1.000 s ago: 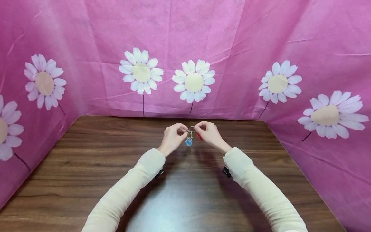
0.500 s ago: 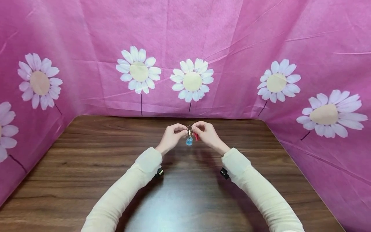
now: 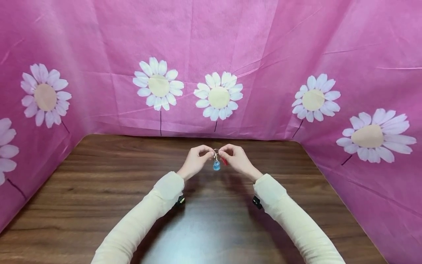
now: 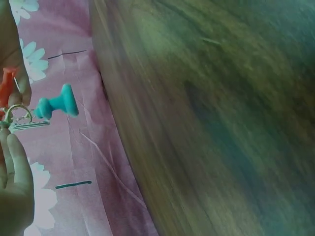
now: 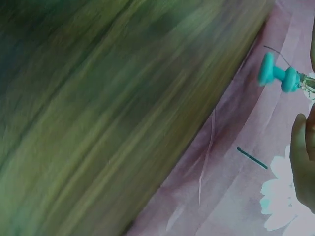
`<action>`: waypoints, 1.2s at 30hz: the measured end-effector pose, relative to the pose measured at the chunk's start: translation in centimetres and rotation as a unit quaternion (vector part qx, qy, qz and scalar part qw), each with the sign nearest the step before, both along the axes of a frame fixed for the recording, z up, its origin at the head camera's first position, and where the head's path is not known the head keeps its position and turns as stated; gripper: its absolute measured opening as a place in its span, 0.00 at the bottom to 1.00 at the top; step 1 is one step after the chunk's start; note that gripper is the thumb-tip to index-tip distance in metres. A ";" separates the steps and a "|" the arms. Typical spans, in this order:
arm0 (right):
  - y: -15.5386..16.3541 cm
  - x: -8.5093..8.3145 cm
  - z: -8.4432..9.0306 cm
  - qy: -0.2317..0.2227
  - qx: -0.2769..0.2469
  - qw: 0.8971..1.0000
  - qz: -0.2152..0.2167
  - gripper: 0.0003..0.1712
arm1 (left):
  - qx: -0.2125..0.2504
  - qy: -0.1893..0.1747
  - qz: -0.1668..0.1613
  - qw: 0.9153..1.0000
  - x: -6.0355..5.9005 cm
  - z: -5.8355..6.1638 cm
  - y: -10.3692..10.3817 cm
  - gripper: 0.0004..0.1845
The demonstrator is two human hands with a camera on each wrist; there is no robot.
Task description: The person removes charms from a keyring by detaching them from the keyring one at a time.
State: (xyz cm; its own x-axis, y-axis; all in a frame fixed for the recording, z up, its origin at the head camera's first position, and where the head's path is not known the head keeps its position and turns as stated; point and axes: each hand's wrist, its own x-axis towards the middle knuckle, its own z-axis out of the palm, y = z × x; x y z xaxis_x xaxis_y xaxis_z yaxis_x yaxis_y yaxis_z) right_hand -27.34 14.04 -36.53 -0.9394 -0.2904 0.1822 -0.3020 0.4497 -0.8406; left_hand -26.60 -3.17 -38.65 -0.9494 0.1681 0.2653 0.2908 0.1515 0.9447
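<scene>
Both hands hold a gold key ring (image 3: 215,150) between them, above the far part of the table. My left hand (image 3: 195,162) pinches its left side with thumb and fingertips. From the other side, my right hand (image 3: 238,160) pinches it too. A translucent blue charm (image 3: 216,166), waisted like a push pin, dangles below on gold links. Close to the right fingers hangs a small red piece (image 3: 225,161), partly hidden. The left wrist view shows a thin flat metal edge (image 4: 30,126) beside the ring; its kind is unclear. The right wrist view catches the blue charm (image 5: 278,73) side-on.
A brown wood-grain table (image 3: 211,220) spreads beneath both forearms. Pink cloth (image 3: 263,44) printed with white daisies hangs behind it and along both sides. Dark wrist cameras (image 3: 257,202) sit under the cream sleeves.
The hands have drawn slightly closer together, and the blue charm now hangs midway between them. The whole scene shifts a little in the head view.
</scene>
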 end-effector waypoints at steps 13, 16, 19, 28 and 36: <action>0.7 0.2 1.9 0.201 0.221 0.953 0.052 0.03 | -0.148 0.146 -0.013 0.978 0.1 0.3 -0.4 0.04; 0.5 0.2 1.9 0.202 0.231 0.950 0.061 0.03 | -0.146 0.121 -0.030 0.981 0.2 0.2 -0.4 0.04; 0.5 0.3 1.7 0.196 0.237 0.950 0.059 0.03 | -0.135 0.083 -0.045 0.986 0.4 0.1 -0.4 0.05; 0.5 0.3 1.3 0.184 0.230 0.954 0.052 0.03 | -0.090 0.052 -0.076 0.992 2.7 2.5 -0.5 0.08; 0.8 0.2 1.5 0.178 0.232 0.953 0.079 0.03 | -0.093 0.051 -0.077 0.991 2.6 2.5 -0.6 0.08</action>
State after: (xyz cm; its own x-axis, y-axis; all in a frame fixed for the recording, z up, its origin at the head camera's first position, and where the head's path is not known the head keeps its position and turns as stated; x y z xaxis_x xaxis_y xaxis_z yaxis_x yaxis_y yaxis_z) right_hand -27.12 14.83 -35.06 -0.7795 -0.5505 0.2990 -0.6262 0.6724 -0.3946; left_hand -24.00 -3.75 -36.14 -0.8790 0.3631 0.3090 0.4159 0.2671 0.8693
